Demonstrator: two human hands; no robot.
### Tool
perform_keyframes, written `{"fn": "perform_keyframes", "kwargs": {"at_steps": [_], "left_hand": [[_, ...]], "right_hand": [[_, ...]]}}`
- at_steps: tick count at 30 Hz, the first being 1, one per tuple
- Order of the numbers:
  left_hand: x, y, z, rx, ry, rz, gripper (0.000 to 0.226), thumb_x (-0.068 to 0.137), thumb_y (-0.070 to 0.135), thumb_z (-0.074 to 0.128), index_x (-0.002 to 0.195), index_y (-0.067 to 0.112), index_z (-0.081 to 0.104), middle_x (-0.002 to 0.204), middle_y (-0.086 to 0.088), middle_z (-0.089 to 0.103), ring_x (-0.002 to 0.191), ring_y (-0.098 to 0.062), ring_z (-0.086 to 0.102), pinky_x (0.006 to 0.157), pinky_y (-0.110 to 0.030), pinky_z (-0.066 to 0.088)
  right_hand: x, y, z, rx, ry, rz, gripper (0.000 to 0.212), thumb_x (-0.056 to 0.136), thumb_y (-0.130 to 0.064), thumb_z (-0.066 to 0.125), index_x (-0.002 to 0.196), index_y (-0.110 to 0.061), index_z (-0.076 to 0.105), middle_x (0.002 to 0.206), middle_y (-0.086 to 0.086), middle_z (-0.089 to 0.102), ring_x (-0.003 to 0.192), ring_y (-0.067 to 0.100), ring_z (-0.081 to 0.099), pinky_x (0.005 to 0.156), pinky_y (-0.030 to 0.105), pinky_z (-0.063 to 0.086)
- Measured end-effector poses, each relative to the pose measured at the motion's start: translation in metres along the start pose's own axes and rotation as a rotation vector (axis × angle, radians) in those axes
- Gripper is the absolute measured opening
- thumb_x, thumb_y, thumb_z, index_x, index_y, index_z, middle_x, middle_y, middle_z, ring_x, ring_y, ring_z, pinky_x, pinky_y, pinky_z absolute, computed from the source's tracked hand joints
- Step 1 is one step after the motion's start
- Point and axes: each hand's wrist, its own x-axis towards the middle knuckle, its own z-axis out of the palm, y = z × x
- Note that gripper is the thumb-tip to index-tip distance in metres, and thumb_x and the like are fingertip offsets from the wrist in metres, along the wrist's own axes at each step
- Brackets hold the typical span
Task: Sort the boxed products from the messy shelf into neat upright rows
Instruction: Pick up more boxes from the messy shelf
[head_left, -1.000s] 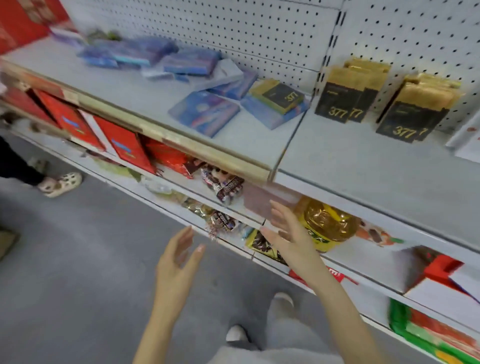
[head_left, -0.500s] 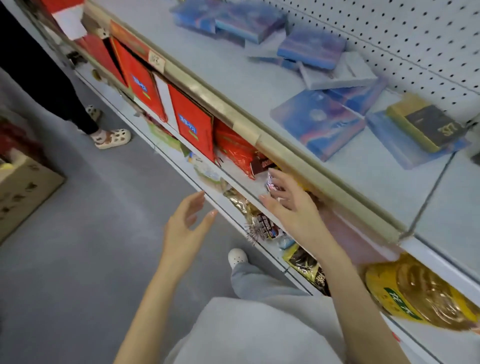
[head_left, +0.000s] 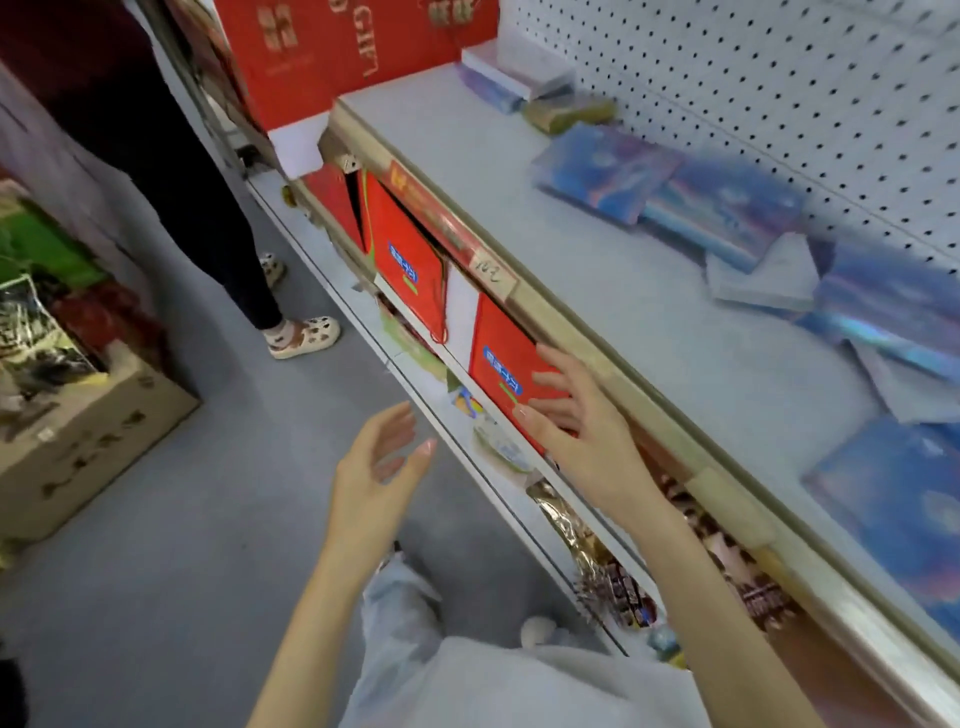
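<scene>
Products: I see several blue boxes (head_left: 727, 213), flat packs with a shimmering blue and purple print. All lie on their faces and none stands upright. Motion blur hides any lettering.
Layout: they sprawl along the back half of the shelf (head_left: 597, 291) at different angles, some overlapping at the corners. One more lies near the front edge at my far right.
Odd ones: a plain pale grey box (head_left: 763, 275) lies flat among the blue ones, touching its neighbours. A dull olive box (head_left: 569, 111) lies flat towards the far end, just beside a pale pack (head_left: 511, 70) against the pegboard (head_left: 753, 78).
Shelf front: the grey surface is edged by a golden price rail (head_left: 597, 353).
Right: my right hand (head_left: 571, 415) has its fingers straight and spread and holds nothing. It sits just below the rail, in front of one of the red boxes (head_left: 410, 265). I cannot tell whether the fingertips touch it.
Left: my left hand (head_left: 379, 467) is empty, fingers loosely spread, palm turned towards the other hand, over the floor (head_left: 182, 571).
Level below: the red boxes stand upright with blue labels on their fronts.
Lower still: snack packets (head_left: 613, 582) in shiny wrappers.
Far end: a tall red gift box (head_left: 332, 57) stands beyond the shelf's end.
Aisle: another person's dark-clad leg (head_left: 197, 208) and pale sandal (head_left: 301, 335), with a cardboard carton (head_left: 93, 436) on the floor to my left.
</scene>
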Motion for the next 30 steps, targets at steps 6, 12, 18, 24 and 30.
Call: {"fn": "perform_keyframes", "kwargs": {"at_steps": [6, 12, 18, 24, 30], "left_hand": [[0.126, 0.012, -0.092, 0.066, -0.125, 0.082, 0.037, 0.088, 0.014, 0.067, 0.123, 0.023, 0.060, 0.119, 0.007, 0.065, 0.108, 0.001, 0.060, 0.085, -0.008, 0.047], [0.221, 0.030, -0.156, 0.098, -0.191, 0.140, 0.035, 0.089, 0.013, 0.065, 0.123, 0.016, 0.060, 0.119, 0.001, 0.065, 0.109, -0.006, 0.060, 0.084, -0.010, 0.045], [0.282, 0.034, -0.152, 0.082, -0.287, 0.162, 0.034, 0.088, 0.014, 0.066, 0.120, 0.024, 0.059, 0.115, 0.008, 0.064, 0.110, -0.003, 0.059, 0.081, -0.004, 0.044], [0.337, 0.042, -0.131, 0.082, -0.365, 0.160, 0.033, 0.088, 0.017, 0.067, 0.118, 0.027, 0.060, 0.115, 0.011, 0.065, 0.108, -0.002, 0.060, 0.082, -0.009, 0.044], [0.416, 0.060, -0.106, 0.113, -0.342, 0.240, 0.032, 0.089, 0.017, 0.065, 0.119, 0.026, 0.060, 0.114, 0.013, 0.064, 0.108, 0.002, 0.059, 0.078, -0.002, 0.042]], "right_hand": [[0.069, -0.018, 0.077, 0.189, 0.264, 0.105, 0.044, 0.091, -0.018, 0.066, 0.122, -0.044, 0.050, 0.121, -0.007, 0.057, 0.088, -0.009, 0.063, 0.060, 0.006, 0.048], [0.129, -0.056, 0.123, 0.122, 0.449, 0.158, 0.041, 0.090, -0.026, 0.067, 0.125, -0.041, 0.051, 0.117, -0.011, 0.060, 0.096, 0.001, 0.064, 0.067, 0.018, 0.055], [0.176, -0.071, 0.128, 0.128, 0.610, 0.216, 0.038, 0.090, -0.025, 0.066, 0.125, -0.035, 0.054, 0.117, -0.006, 0.063, 0.104, 0.009, 0.062, 0.087, 0.024, 0.050], [0.233, -0.067, 0.116, 0.183, 0.738, 0.226, 0.038, 0.091, -0.020, 0.065, 0.127, -0.027, 0.053, 0.113, 0.000, 0.065, 0.104, 0.015, 0.064, 0.090, 0.027, 0.050], [0.314, -0.052, 0.081, 0.814, 1.102, 0.297, 0.044, 0.094, -0.013, 0.060, 0.133, -0.004, 0.042, 0.113, 0.018, 0.060, 0.096, 0.024, 0.065, 0.082, 0.027, 0.055]]}}
